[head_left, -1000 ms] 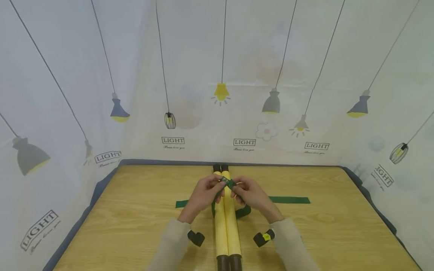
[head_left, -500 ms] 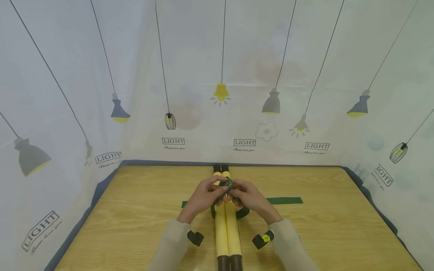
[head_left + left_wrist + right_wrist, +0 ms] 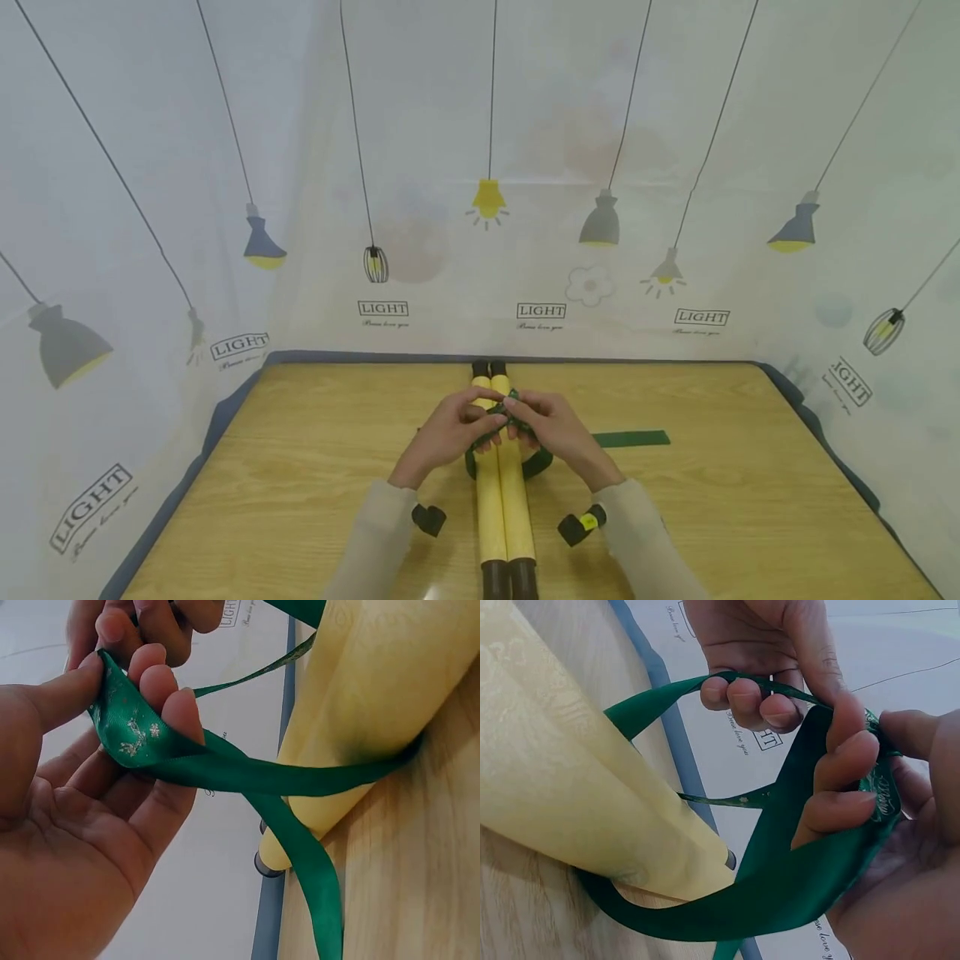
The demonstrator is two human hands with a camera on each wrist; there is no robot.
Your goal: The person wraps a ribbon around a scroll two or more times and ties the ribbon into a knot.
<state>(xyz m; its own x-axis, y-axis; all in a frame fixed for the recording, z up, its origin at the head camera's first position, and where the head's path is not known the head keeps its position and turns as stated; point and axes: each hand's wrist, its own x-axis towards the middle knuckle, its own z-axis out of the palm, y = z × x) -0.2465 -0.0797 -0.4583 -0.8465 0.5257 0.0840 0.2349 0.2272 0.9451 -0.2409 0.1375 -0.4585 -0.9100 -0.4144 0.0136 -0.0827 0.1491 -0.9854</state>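
Note:
Two yellow scrolls [image 3: 491, 508] with dark brown ends lie side by side, pointing away from me on the wooden table. A green ribbon [image 3: 300, 776] with a pale print loops round them and rises between my hands. My left hand [image 3: 446, 429] pinches the ribbon between thumb and fingers over the scrolls. Opposite it, my right hand [image 3: 558, 429] pinches a folded part of the same ribbon, its fingertips close to the left ones. In the right wrist view the ribbon [image 3: 727, 904] bends loosely beside the scroll, with slack in the loop. Fingers hide part of the crossing.
One flat ribbon tail [image 3: 630, 438] stretches right across the wooden table [image 3: 300, 492]. Black wrist-worn devices [image 3: 429, 520] hang by both sleeves. A white curtain [image 3: 435, 150] printed with lamps stands behind the table's far edge.
The ribbon between my fingers has been folded and crossed over itself. My right fingers have shifted onto the crossing. The left tail has slipped inward, nearly out of sight behind my left hand.

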